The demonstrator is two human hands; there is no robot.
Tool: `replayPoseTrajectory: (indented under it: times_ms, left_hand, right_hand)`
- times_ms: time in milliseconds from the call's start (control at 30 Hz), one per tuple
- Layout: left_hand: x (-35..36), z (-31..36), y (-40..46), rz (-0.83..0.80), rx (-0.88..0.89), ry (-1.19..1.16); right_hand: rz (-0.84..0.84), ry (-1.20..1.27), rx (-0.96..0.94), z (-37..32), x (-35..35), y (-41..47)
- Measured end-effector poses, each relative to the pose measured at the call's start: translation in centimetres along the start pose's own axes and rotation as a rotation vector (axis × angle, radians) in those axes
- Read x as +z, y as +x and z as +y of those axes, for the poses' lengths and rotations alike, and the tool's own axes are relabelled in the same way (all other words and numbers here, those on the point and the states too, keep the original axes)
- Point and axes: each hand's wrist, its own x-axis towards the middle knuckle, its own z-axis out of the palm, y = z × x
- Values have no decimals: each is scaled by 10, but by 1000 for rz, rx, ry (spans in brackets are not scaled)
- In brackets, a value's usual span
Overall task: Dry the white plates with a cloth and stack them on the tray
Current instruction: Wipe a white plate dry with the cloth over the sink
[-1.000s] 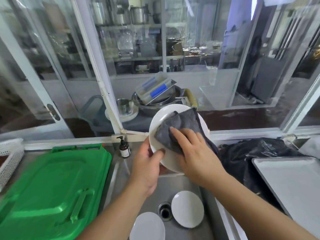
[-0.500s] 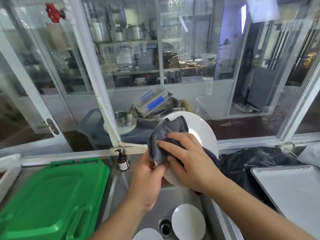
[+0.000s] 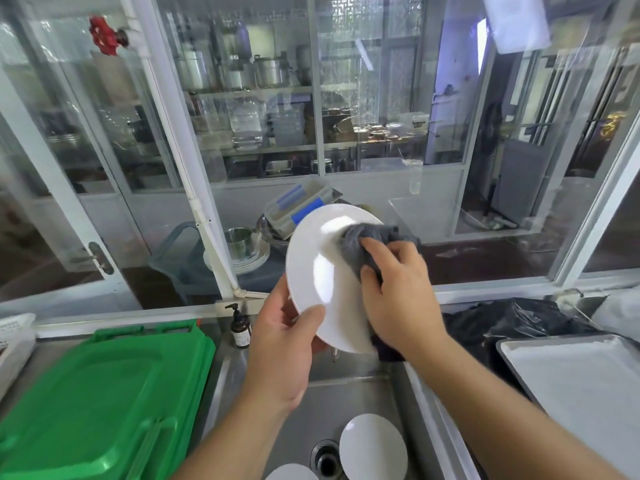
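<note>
1. Held up over the sink (image 3: 346,396): a white plate (image 3: 322,271), tilted on edge, face turned toward the camera.
2. Gripped at its lower left rim by the left hand (image 3: 282,344), thumb curled over the front, remaining fingers hidden behind the plate.
3. Pressed against the plate's upper right part: a grey cloth (image 3: 367,242), bunched under the right hand (image 3: 398,299), fingers curled into the fabric and clutching it.
4. Hanging below the right wrist, past the plate's lower edge: a dark trailing end of the cloth.
5. Lying flat in the sink near the drain (image 3: 325,459): two more white plates, one (image 3: 372,448) just right of the drain, another (image 3: 291,474) cut off by the bottom edge.
6. Sitting on the counter to the right: the grey tray (image 3: 571,375), no plates on it.
7. Bunched behind the tray: a black plastic bag (image 3: 512,320).
8. Resting left of the sink: a green plastic lid (image 3: 104,403), and a small pump bottle (image 3: 240,329) at the sink's back corner.
9. Visible through the window glass: stacked pots, bowls and shelves, blurred.
</note>
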Motion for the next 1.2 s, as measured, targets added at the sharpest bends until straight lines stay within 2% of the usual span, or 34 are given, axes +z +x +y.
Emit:
replayPoseTrajectory:
  times_ms: [100,267,433,567,667,733,867,967,1067,1200]
  left_hand:
    - [-2,-2,7,16,-3,29]
    - [-2,-7,1,-61,-1,50]
    - [0,-9,-4,-91,-1,23]
    - [3,-11,-14,-48,-20,-17]
    - [3,-3,-15,-24,12,-52]
    - [2,3,-13,-20,46,-55]
    - [-5,5,-11,-13,59,-38]
    - [-9,3,-11,3,45,-6]
    - [-11,1,-7,24,64,9]
    - [-11,-2,-3,33,69,31]
  right_hand:
    - [-38,99,62,-11,11,-32]
    - [-110,244,-77,-24,14,-48]
    - [-41,204,-336,-28,9,-8]
    - [53,148,-371,-31,1,38]
    - [95,57,-237,-27,-3,59]
    - [61,15,-114,-20,-5,66]
    - [-113,146,90,-2,-9,69]
    - [-158,207,198,10,-12,61]
    - [-131,433,403,20,-8,46]
    - [-54,953,725,26,5,22]
